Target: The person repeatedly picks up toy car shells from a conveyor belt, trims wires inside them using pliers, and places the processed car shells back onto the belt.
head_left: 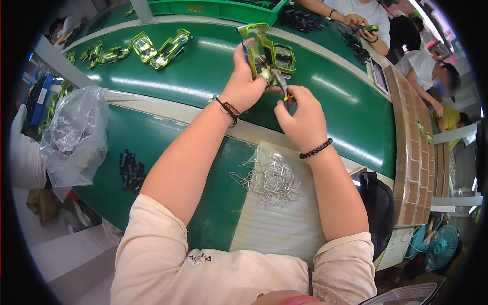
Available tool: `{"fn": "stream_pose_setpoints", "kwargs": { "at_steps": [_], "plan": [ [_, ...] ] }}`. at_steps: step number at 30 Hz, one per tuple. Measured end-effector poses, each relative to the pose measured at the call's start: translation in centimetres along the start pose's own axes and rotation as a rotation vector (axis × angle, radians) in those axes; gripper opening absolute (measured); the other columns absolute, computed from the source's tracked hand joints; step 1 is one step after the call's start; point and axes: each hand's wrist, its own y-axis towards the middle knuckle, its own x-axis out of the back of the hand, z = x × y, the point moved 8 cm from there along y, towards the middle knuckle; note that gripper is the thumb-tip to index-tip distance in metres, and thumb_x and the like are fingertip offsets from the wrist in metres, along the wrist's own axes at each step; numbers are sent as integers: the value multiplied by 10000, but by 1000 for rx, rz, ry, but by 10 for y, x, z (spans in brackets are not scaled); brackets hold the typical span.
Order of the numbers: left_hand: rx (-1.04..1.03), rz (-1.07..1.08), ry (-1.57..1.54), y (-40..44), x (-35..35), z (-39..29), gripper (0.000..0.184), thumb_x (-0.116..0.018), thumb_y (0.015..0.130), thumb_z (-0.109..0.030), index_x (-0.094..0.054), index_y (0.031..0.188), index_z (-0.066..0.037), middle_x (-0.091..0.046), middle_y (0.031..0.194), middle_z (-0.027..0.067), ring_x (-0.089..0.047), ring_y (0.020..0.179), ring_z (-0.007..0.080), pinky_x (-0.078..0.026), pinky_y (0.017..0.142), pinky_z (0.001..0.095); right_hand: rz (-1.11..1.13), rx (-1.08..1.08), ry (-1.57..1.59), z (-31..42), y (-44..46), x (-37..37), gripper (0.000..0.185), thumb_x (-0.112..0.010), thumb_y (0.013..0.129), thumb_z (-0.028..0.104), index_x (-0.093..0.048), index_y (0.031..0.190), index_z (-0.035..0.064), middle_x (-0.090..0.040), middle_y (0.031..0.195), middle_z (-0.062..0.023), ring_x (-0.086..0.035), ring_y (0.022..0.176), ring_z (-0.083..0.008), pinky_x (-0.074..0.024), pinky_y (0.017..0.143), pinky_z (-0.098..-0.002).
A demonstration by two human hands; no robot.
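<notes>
My left hand (244,84) is closed around a bright green plastic part (254,51) with a cut-out frame shape, raised above the green belt. In my right hand (303,113) are pliers (281,81) with a bit of yellow at the handle; their jaws point up at the lower end of the green part. Another green part (283,57) lies on the belt just behind, partly overlapped by the held one. Nearer my body, a tangle of thin silvery wires (272,180) rests on a pale sheet between my forearms.
More green parts (168,48) lie on the belt (203,76) to the left. A green bin (213,9) stands at the back. Black pieces (130,172) and a clear plastic bag (76,134) are at the left. Another person's hands (363,28) work across the belt. Stacked cardboard (414,162) is right.
</notes>
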Motion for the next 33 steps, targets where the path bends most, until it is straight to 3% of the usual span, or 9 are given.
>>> {"fn": "stream_pose_setpoints", "kwargs": {
  "at_steps": [2, 3, 6, 12, 15, 18, 25, 28, 33],
  "plan": [
    [-25, 8, 7, 0, -1, -2, 787, -367, 844, 168, -41, 1462, -194, -427, 1290, 179, -611, 1103, 254, -609, 852, 427, 78, -56, -97, 1, -4, -5, 277, -651, 771, 190, -634, 914, -47, -618, 833, -180, -605, 761, -332, -494, 702, -386],
    [-37, 27, 11, 0, -3, -1, 787, -369, 845, 168, -41, 1461, -196, -424, 1283, 175, -612, 1101, 251, -608, 852, 430, 161, -217, -12, -9, -5, -9, 318, -629, 761, 212, -661, 927, -57, -641, 856, -194, -621, 776, -337, -500, 711, -394],
    [-58, 37, 14, 0, -4, -1, 769, -372, 857, 151, -66, 1466, -204, -438, 1304, 161, -612, 1116, 254, -601, 857, 448, 154, -216, 10, -15, -4, -10, 330, -626, 753, 208, -668, 944, -57, -649, 879, -190, -625, 790, -338, -502, 730, -399],
    [-25, 111, 53, 0, -7, 5, 776, -388, 869, 139, -55, 1475, -212, -452, 1312, 159, -612, 1117, 253, -594, 859, 449, 115, -95, -139, -4, -5, -7, 327, -641, 751, 206, -673, 973, -32, -652, 904, -165, -635, 811, -337, -514, 742, -408],
    [31, 147, 92, -1, -9, 8, 789, -391, 870, 140, -26, 1478, -207, -453, 1306, 165, -612, 1111, 256, -599, 847, 442, 124, 23, -404, 7, -5, -4, 342, -666, 746, 165, -666, 1038, -13, -653, 923, -123, -642, 805, -308, -523, 732, -369],
    [92, 186, 154, -3, -10, 10, 796, -393, 871, 143, 0, 1477, -193, -445, 1305, 172, -611, 1108, 262, -606, 831, 433, 128, 303, -601, 20, -7, -1, 345, -678, 751, 166, -658, 1064, 23, -637, 942, -100, -639, 824, -299, -531, 745, -382],
    [134, 234, 164, -3, -9, 14, 788, -398, 880, 137, 27, 1462, -180, -434, 1316, 177, -604, 1116, 271, -611, 820, 425, 158, 212, -513, 12, -7, -4, 316, -672, 754, 153, -651, 1045, 31, -632, 954, -98, -634, 868, -285, -532, 745, -384],
    [117, 211, 154, -2, -7, 17, 791, -393, 864, 155, 37, 1438, -178, -408, 1329, 174, -604, 1115, 276, -616, 815, 441, 140, 205, -493, 10, -5, -5, 270, -665, 761, 163, -640, 1001, 42, -623, 942, -95, -628, 863, -281, -534, 741, -395],
    [-41, -193, 74, 15, 32, 7, 718, -406, 830, 183, -62, 1386, -112, -345, 1329, 172, -580, 1129, 298, -627, 817, 482, 60, 159, -495, -4, 2, -1, 207, -606, 788, 91, -630, 987, 42, -633, 956, -122, -623, 901, -317, -527, 771, -433]
  ]
}}
